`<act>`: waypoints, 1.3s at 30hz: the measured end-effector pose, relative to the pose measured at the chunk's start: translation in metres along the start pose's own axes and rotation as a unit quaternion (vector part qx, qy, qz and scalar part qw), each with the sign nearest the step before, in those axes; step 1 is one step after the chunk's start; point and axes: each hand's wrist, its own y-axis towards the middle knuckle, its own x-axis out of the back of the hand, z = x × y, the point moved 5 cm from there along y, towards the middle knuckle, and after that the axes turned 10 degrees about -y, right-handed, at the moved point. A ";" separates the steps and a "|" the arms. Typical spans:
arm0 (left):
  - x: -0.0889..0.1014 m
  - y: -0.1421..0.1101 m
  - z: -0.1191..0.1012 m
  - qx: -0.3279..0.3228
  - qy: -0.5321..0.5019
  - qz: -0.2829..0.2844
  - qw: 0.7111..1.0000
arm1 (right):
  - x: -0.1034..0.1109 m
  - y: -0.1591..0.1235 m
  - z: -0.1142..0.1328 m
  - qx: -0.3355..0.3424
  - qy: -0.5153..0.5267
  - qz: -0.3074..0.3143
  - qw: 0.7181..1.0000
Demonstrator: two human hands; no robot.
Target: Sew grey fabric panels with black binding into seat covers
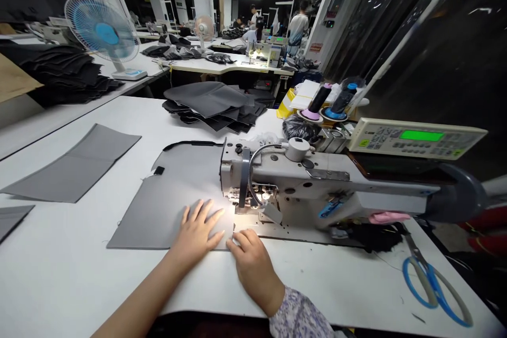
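A grey fabric panel [158,211] lies flat on the white table, its right edge under the head of the sewing machine [293,169]. Black edging runs along its far edge, and a small black tab [159,170] sits at its left side. With fingers spread, my left hand [198,228] rests flat on the panel, just left of the lit needle area. My right hand [255,264] is at the panel's near right corner, fingers curled and thumb closed on the edge. The fingertips partly hide that corner.
Blue-handled scissors [435,288] lie at the right. Behind the machine stand thread cones [317,103] and a control panel [420,137]. A stack of dark panels [214,103], another grey panel [79,161] and a fan [105,31] are further off. Several people are in the background.
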 end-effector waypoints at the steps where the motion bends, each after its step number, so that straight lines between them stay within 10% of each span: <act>1: -0.001 0.003 0.000 0.002 -0.002 -0.001 1.000 | -0.001 0.002 -0.003 -0.001 0.001 0.000 1.000; 30: -0.010 0.102 0.036 0.054 -0.021 0.012 0.998 | -0.040 0.031 -0.048 -0.073 -0.044 0.075 0.994; 39: 0.027 0.071 0.041 0.021 -0.051 0.077 0.996 | -0.044 -0.030 -0.027 0.053 -0.118 -0.019 0.991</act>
